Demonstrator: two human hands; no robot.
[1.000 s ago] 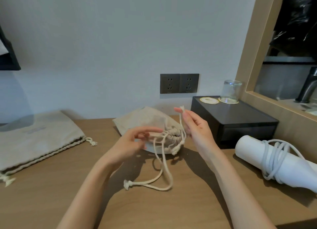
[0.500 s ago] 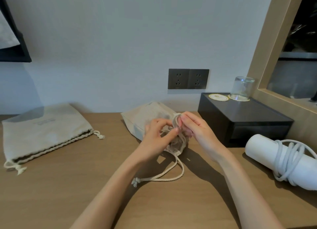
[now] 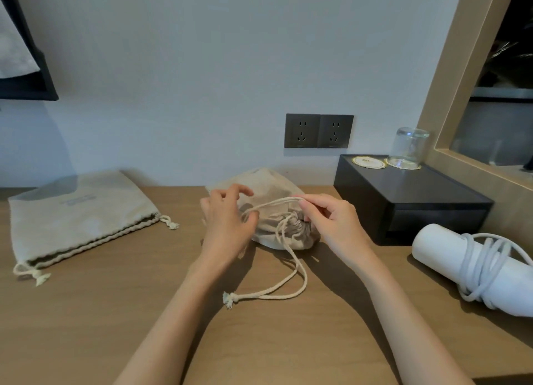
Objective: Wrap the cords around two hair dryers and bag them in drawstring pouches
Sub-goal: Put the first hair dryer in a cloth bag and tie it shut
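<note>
A full beige drawstring pouch (image 3: 277, 234) lies mid-table with its mouth gathered tight. One cream drawstring (image 3: 274, 203) is stretched across the top of the pouch between my hands. My left hand (image 3: 225, 226) pinches its left end, and my right hand (image 3: 331, 220) pinches its right end beside the gathered mouth. Another drawstring loop (image 3: 291, 281) trails toward me and ends in a knot. A white hair dryer (image 3: 450, 260) with its grey cord (image 3: 487, 269) wound around it lies at the right. A flat beige pouch (image 3: 75, 214) lies at the left.
A black box (image 3: 409, 200) stands at the back right, carrying an upturned glass (image 3: 409, 148) and a coaster (image 3: 369, 162). A double wall socket (image 3: 318, 130) sits above the wooden table (image 3: 115, 312). A wood-framed mirror (image 3: 461, 81) rises at the right.
My hands have come together at the pouch mouth and then spread apart, pulling one drawstring taut across the top. The head camera has tilted up slightly.
</note>
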